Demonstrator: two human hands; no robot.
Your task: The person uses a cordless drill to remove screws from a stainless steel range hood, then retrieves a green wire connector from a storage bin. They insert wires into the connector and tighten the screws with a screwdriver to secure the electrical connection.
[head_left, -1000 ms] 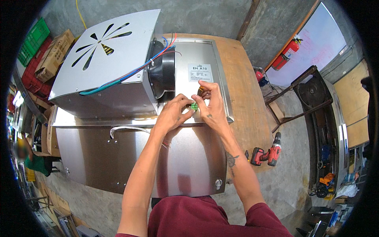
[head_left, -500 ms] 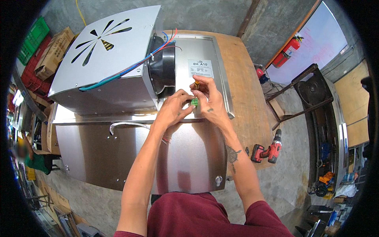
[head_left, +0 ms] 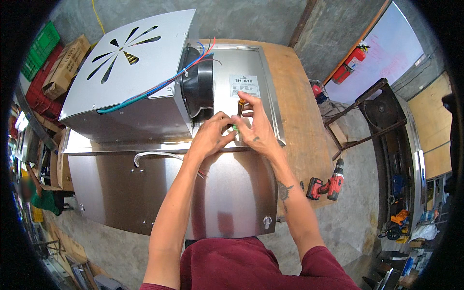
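Observation:
My right hand (head_left: 256,126) is closed around a small screwdriver (head_left: 240,103) with a yellow and dark handle, held nearly upright. Below it, a small green terminal block (head_left: 236,128) sits between both hands, mostly covered by fingers. My left hand (head_left: 211,135) is closed, its fingers pinching the block. Both hands are over the flat metal plate (head_left: 251,60) of a range hood, just below a printed label (head_left: 244,86). Left of them stands the hood's metal motor housing (head_left: 140,65), with a black round outlet (head_left: 199,87) and blue, red and teal wires (head_left: 159,87).
A curved steel panel (head_left: 232,193) spans the near side, with a white cable (head_left: 150,153) on it. On the wooden table (head_left: 302,111) lies a red and black cordless drill (head_left: 328,184). A metal-framed chair (head_left: 372,113) stands right. Far left, a person in green (head_left: 46,200) is present.
My right hand has shifted slightly, and its fingers now cover more of the green terminal block. The screwdriver stays in my right hand, and my left hand keeps its pinch.

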